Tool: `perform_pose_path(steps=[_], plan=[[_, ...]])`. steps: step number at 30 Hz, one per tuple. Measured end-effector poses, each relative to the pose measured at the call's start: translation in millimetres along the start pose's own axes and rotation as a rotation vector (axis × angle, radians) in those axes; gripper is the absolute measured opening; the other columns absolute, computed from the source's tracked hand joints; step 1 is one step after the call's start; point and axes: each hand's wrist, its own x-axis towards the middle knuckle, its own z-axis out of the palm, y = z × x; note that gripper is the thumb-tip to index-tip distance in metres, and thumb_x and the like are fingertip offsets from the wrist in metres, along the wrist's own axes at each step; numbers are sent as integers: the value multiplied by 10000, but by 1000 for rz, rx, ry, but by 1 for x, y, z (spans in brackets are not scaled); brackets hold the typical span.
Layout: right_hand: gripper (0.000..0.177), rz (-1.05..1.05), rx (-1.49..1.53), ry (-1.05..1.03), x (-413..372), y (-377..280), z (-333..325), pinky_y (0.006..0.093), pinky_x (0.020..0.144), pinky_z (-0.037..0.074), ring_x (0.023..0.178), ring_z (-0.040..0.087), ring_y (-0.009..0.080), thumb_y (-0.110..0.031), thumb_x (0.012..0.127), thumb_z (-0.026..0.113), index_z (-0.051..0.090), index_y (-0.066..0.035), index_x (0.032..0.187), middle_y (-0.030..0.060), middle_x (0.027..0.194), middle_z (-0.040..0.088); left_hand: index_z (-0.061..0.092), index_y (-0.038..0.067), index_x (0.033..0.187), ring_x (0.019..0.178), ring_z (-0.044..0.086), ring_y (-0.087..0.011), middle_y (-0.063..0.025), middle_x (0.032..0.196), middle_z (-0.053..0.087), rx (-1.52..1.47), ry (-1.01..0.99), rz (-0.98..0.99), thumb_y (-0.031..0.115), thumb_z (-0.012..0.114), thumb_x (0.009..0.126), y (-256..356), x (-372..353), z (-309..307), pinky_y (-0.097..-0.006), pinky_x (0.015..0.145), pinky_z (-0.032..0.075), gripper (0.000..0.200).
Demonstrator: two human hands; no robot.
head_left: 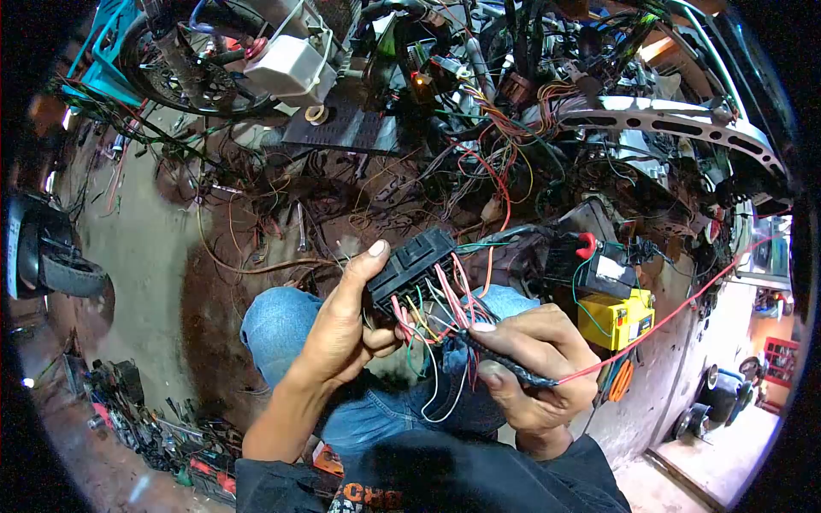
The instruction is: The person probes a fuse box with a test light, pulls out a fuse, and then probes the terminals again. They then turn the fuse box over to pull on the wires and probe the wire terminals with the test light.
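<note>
A black multi-pin connector block [415, 263] is gripped in my left hand [338, 329], thumb along its upper edge and fingers curled beneath. Pink, red, yellow, green and white wires [436, 299] fan out of its near side. They gather into a black-wrapped wiring harness [505, 363], pinched between the thumb and fingers of my right hand [543, 363]. One long red wire [658, 321] runs from near that hand off to the upper right. Both hands are above my jeans-covered knees. Some fingertips of my left hand are hidden behind the block.
A yellow battery [617, 321] stands at the right, beside a black case with a red clip [586, 245]. Ahead is a vehicle frame rail [676, 124] with tangled wiring. Loose tools and parts [171, 436] lie lower left. A wheel [73, 275] sits far left.
</note>
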Motion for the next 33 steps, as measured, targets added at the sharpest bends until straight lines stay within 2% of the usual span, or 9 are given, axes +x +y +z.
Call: perform_pose_path(steps=[2, 5, 8, 13, 16, 18, 24, 26, 33], plan=[[439, -8, -64, -17, 3, -2, 2, 331, 675, 521, 753, 650, 228, -34, 710, 842, 780, -59, 1143, 80, 900, 696, 704, 75, 1028, 338, 434, -34, -52, 667, 691, -15, -39, -9, 608, 523, 991, 0, 0, -2, -180, 296, 283, 564], [354, -8, -169, -37, 4, -2, 6, 325, 690, 441, 762, 600, 191, -144, 733, 848, 802, -46, 1069, 51, 855, 639, 690, 61, 1046, 333, 409, -31, -59, 678, 689, 12, 2, 36, 607, 517, 995, -4, 1, 1, -181, 294, 266, 575], [376, 14, -191, -9, 2, -2, 9, 323, 683, 426, 755, 567, 183, -137, 720, 857, 808, -85, 1088, 28, 844, 598, 658, 108, 1002, 368, 197, -32, -20, 683, 654, -48, -35, -18, 550, 490, 1040, 1, -4, 5, -238, 363, 120, 474], [371, 40, -212, 15, 2, -4, 10, 310, 678, 435, 750, 544, 182, -154, 736, 857, 810, -104, 1101, 33, 851, 589, 659, 98, 1088, 374, 200, -25, -25, 735, 678, -93, -163, -47, 540, 475, 1054, 2, -5, -2, -232, 365, 121, 480], [432, -6, -240, 25, 4, -4, 7, 317, 636, 490, 743, 600, 193, -64, 708, 874, 795, -99, 1132, 46, 844, 625, 653, 84, 1141, 385, 218, -20, -37, 787, 694, -151, -221, -44, 542, 463, 1062, 1, -5, -2, -223, 369, 123, 502], [439, -11, -260, 43, 4, -4, 8, 317, 635, 484, 738, 593, 190, -60, 703, 875, 794, -96, 1133, 44, 844, 620, 644, 63, 1178, 397, 240, -15, -59, 841, 707, -167, -230, -37, 568, 446, 1064, -2, -5, -5, -213, 372, 129, 554], [469, 13, -298, 52, 3, -5, 9, 323, 650, 474, 756, 571, 189, -51, 690, 871, 793, -109, 1149, 41, 840, 584, 641, 27, 1191, 398, 246, -5, -107, 834, 725, -32, -219, 33, 653, 427, 1033, -4, -8, -3, -210, 375, 137, 680], [416, 44, -296, 48, 3, -4, 10, 311, 675, 437, 768, 535, 185, -111, 724, 864, 801, -122, 1134, 29, 850, 563, 637, 13, 1183, 389, 248, -7, -135, 806, 734, 18, -227, 55, 684, 413, 1019, -3, -8, -1, -213, 374, 142, 726], [398, 95, -277, 46, 2, -5, 10, 285, 668, 404, 774, 512, 168, -135, 738, 868, 806, -144, 1132, 28, 862, 545, 619, -12, 1222, 400, 262, -14, -123, 836, 729, 50, -303, 81, 704, 431, 995, -4, -10, -4, -219, 383, 145, 775]])
